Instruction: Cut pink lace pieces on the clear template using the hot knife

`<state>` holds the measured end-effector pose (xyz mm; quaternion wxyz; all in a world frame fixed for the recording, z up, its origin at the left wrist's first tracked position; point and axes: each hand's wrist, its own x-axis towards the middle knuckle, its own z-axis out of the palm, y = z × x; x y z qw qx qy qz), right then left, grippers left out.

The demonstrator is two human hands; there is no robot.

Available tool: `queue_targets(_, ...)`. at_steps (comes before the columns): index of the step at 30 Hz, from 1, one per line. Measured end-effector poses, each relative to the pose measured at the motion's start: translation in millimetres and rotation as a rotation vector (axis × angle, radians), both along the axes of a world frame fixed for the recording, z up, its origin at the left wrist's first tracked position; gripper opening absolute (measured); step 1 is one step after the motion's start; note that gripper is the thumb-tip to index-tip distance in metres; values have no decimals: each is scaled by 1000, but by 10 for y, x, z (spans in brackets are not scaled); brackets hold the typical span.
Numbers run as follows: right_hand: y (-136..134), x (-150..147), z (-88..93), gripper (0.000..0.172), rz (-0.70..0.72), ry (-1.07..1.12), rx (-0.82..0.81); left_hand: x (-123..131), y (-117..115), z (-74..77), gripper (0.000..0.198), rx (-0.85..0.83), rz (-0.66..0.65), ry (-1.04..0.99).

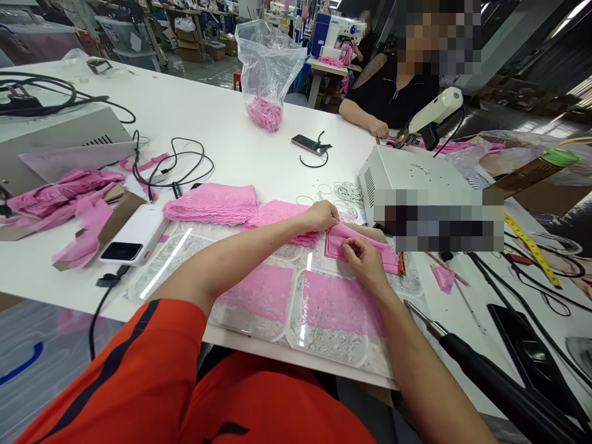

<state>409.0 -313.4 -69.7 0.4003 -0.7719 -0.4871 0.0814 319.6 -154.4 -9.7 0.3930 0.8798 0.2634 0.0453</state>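
My left hand (322,216) is closed, its fingertips at the upper left corner of a stack of smooth pink fabric pieces (383,251). My right hand (365,259) pinches at the front edge of the same stack, thumb and index finger together. Left of my left hand lie pink lace pieces (287,216) in a pile, and beyond them a taller pile of pink lace (213,202). Two flat pink lace pieces, a left one (259,290) and a right one (340,305), lie side by side in front of me on a clear patterned mat (324,351).
A grey machine box (416,179) stands right, with a black-handled tool (485,364) nearer me. A white power bank (134,237), cables and pink straps lie left. Across the white table are a phone (305,144), a bag with pink pieces (266,80) and a seated person (393,80).
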Motion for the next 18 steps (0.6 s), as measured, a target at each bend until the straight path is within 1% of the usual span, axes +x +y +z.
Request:
queue_targets(1, 1, -3, -8, 22, -5, -7, 9, 4, 0, -6, 8, 3, -6, 10)
queue_targets(4, 3, -10, -34, 19, -19, -24, 32, 16, 0, -27, 23, 13, -31, 39)
queue_targets(7, -4, -10, -47, 19, 1, -59, 56, 25, 0, -50, 31, 24, -55, 55)
queue_targets(11, -30, -23, -25, 22, 77, -107, 55, 33, 2, -74, 33, 36, -63, 61)
queue_targets(14, -47, -49, 8, 19, 118, -123, 26, 37, 3, -78, 34, 44, -66, 68)
queue_targets(16, -45, -63, 27, 16, 123, -135, 5, 38, 2, -77, 34, 50, -68, 73)
queue_targets(18, -34, -67, 35, 16, 109, -148, -13, 39, 2, -78, 34, 57, -71, 76)
